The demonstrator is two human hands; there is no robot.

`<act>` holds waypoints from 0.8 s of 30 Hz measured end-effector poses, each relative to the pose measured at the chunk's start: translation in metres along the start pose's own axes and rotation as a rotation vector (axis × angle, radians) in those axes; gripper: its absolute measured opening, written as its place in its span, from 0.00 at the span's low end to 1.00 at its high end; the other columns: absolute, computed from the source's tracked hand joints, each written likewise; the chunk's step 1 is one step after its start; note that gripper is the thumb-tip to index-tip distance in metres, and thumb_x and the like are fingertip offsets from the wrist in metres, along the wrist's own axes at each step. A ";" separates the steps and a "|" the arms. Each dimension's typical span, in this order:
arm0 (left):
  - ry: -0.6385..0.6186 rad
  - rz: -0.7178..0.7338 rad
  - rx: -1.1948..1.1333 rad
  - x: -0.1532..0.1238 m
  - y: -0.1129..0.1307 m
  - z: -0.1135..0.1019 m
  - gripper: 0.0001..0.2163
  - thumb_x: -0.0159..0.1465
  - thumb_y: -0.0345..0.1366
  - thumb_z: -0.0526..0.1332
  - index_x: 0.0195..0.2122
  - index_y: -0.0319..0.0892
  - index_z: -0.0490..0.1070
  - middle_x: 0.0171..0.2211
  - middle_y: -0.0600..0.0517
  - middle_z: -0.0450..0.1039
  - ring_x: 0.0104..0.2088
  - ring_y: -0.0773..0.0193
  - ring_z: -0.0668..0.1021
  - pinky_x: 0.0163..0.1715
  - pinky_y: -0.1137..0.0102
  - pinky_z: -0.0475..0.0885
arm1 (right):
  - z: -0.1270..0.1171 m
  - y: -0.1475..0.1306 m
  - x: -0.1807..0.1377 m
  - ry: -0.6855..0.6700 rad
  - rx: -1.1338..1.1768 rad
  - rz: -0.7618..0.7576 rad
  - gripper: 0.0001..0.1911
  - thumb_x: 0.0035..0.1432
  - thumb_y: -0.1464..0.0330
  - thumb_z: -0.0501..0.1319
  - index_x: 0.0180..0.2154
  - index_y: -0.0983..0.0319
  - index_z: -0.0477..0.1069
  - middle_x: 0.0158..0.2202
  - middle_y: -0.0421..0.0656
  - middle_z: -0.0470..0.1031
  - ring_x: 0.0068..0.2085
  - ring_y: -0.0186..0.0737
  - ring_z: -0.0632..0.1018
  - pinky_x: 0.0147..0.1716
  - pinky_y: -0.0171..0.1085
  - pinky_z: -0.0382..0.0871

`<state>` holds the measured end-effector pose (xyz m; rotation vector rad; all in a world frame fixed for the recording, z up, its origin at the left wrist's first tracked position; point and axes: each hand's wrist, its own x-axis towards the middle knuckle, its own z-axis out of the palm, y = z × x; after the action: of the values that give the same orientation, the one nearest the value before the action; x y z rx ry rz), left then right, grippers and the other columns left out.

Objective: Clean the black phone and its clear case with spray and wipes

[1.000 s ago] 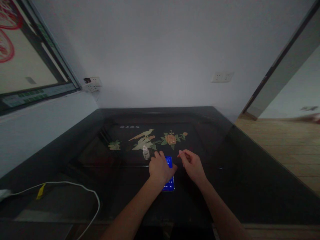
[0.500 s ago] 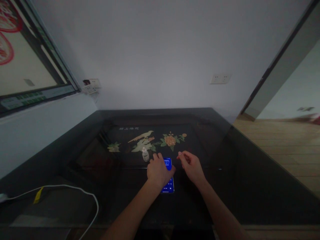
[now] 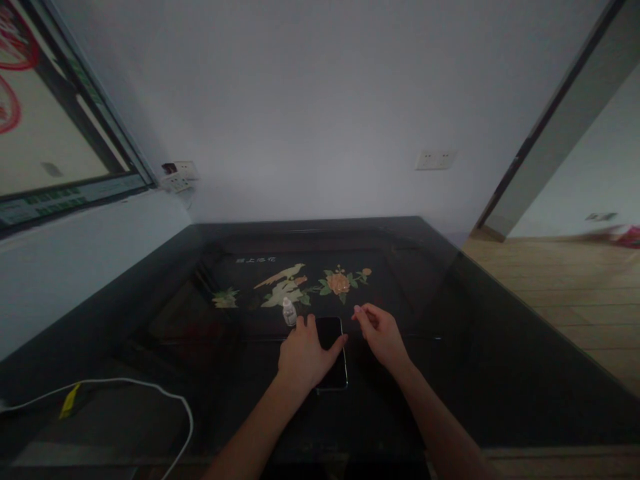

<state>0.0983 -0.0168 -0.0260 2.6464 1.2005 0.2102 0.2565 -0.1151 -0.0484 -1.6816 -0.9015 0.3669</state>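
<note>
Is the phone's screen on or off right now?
Off, it seems: the visible part of the phone is plain black, with no glow or icons. The left hand hides some of it.

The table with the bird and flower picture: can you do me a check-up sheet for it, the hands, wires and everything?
Surface: dark, shiny table with bird-and-flower picture
Job's things: phone, screen dark, partly covered
Clutter: small bottle near the left fingertips
Left hand: over the phone, thumb spread
Right hand: fingers curled; can't tell if holding anything
Cables: white cable at left, yellow tag
Surroundings: wall sockets, window, wood-look floor
</note>
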 end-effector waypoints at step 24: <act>-0.092 0.102 0.061 0.018 -0.023 -0.010 0.14 0.70 0.42 0.48 0.39 0.44 0.72 0.35 0.46 0.80 0.36 0.50 0.83 0.35 0.63 0.73 | 0.010 0.008 -0.006 -0.257 -0.101 0.155 0.19 0.68 0.53 0.54 0.32 0.59 0.69 0.19 0.34 0.67 0.16 0.31 0.69 0.13 0.28 0.58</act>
<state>0.0912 0.0136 -0.0214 2.7398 1.0612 0.0690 0.2492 -0.1134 -0.0604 -1.8301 -0.9932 0.6639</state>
